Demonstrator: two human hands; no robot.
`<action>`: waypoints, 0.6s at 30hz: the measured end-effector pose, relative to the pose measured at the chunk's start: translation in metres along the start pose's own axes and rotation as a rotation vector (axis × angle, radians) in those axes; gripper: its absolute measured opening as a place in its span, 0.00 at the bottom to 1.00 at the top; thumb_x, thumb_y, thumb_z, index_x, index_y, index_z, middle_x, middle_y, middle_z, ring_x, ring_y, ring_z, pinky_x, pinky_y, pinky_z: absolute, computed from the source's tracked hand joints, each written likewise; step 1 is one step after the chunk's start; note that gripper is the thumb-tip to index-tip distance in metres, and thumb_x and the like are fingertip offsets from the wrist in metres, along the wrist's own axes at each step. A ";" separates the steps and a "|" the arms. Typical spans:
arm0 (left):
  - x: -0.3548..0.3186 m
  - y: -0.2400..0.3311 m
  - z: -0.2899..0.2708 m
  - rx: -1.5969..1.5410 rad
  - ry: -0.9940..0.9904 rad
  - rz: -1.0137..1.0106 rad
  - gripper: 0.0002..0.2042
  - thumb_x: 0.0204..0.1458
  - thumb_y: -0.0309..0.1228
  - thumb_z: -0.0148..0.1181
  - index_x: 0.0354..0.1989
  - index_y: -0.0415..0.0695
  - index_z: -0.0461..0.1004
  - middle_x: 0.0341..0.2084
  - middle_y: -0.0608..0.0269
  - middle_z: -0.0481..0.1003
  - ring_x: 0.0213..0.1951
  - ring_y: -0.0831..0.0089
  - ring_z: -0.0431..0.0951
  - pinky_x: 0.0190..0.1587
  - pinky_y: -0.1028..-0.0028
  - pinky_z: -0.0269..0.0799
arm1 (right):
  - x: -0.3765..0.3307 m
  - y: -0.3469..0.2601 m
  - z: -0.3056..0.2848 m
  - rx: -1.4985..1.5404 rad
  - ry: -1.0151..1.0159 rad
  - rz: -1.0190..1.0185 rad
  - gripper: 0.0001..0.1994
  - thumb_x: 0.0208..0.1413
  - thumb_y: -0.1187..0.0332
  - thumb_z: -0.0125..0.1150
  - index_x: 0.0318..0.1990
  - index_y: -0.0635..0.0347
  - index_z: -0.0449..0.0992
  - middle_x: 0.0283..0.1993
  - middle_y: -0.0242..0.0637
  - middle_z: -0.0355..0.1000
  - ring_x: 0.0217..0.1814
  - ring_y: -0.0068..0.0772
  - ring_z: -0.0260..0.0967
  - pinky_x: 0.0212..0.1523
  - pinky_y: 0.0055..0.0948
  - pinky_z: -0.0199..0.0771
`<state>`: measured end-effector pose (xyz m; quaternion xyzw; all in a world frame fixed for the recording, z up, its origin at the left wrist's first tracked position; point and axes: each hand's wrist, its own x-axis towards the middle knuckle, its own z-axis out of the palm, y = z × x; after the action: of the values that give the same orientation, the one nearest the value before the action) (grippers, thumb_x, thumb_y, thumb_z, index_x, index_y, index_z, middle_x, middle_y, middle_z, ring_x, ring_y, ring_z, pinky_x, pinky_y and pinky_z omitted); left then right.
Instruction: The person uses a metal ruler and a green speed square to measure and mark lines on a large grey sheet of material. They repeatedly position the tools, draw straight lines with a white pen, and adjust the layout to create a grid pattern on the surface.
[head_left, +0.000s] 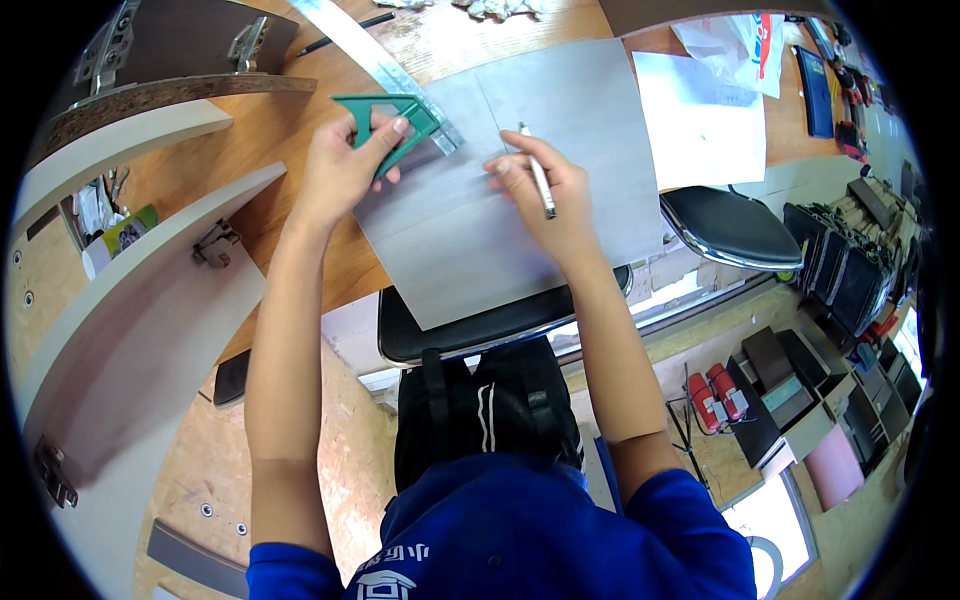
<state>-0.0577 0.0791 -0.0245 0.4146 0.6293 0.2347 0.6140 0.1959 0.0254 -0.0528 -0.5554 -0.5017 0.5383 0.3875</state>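
Observation:
My left hand [352, 160] grips a green triangular set square [416, 112], thumb on top, above the left part of a large grey sheet [600, 110]. A long metal ruler [365, 50] runs from the far edge of view to beside the set square, its near end over the sheet. Between the fingers of my right hand [548, 190] is a slim white pen [541, 175], tilted above the middle of the sheet. Thin dark lines show on the sheet, one close to my right fingertips. Whether the pen touches the surface, I cannot tell.
A black pencil-like stick [345, 34] lies on the wooden table [180, 160] at far left. White paper [700, 120] and a plastic bag [735, 50] are at right. Curved-looking panels with hinges [215, 245] stand left. Black stools [730, 228] sit by the table.

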 end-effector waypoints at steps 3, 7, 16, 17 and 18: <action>0.024 -0.005 -0.001 0.069 0.033 0.034 0.12 0.63 0.37 0.67 0.37 0.39 0.80 0.26 0.68 0.79 0.22 0.82 0.77 0.22 0.80 0.68 | 0.011 0.008 -0.006 0.024 -0.035 0.045 0.19 0.72 0.62 0.56 0.60 0.69 0.75 0.42 0.44 0.83 0.41 0.27 0.80 0.43 0.24 0.79; 0.048 -0.005 -0.007 0.176 0.066 0.037 0.13 0.60 0.37 0.69 0.35 0.39 0.79 0.25 0.69 0.78 0.22 0.82 0.76 0.24 0.79 0.70 | 0.029 0.022 0.001 0.249 -0.048 0.022 0.22 0.74 0.56 0.51 0.56 0.69 0.79 0.35 0.39 0.82 0.34 0.22 0.75 0.36 0.24 0.76; 0.080 -0.012 -0.020 0.555 0.194 0.253 0.22 0.53 0.47 0.74 0.34 0.37 0.80 0.25 0.58 0.80 0.27 0.68 0.79 0.34 0.67 0.74 | 0.093 0.020 0.017 0.057 -0.205 0.136 0.14 0.67 0.66 0.56 0.49 0.67 0.82 0.28 0.33 0.79 0.27 0.18 0.71 0.29 0.23 0.72; 0.084 -0.014 -0.022 0.555 0.188 0.247 0.22 0.53 0.48 0.74 0.35 0.37 0.81 0.25 0.56 0.81 0.28 0.66 0.80 0.36 0.66 0.75 | 0.096 0.020 0.021 0.068 -0.184 0.133 0.12 0.65 0.68 0.58 0.47 0.67 0.82 0.27 0.32 0.79 0.26 0.18 0.71 0.28 0.23 0.72; 0.087 -0.015 -0.023 0.554 0.184 0.241 0.23 0.52 0.49 0.74 0.36 0.37 0.81 0.26 0.54 0.81 0.30 0.64 0.80 0.37 0.64 0.75 | 0.099 0.019 0.024 0.079 -0.165 0.128 0.10 0.63 0.69 0.60 0.45 0.67 0.83 0.27 0.32 0.79 0.25 0.18 0.71 0.28 0.22 0.71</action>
<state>-0.0746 0.1467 -0.0835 0.6148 0.6686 0.1621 0.3857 0.1669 0.1160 -0.0948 -0.5243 -0.4736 0.6254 0.3311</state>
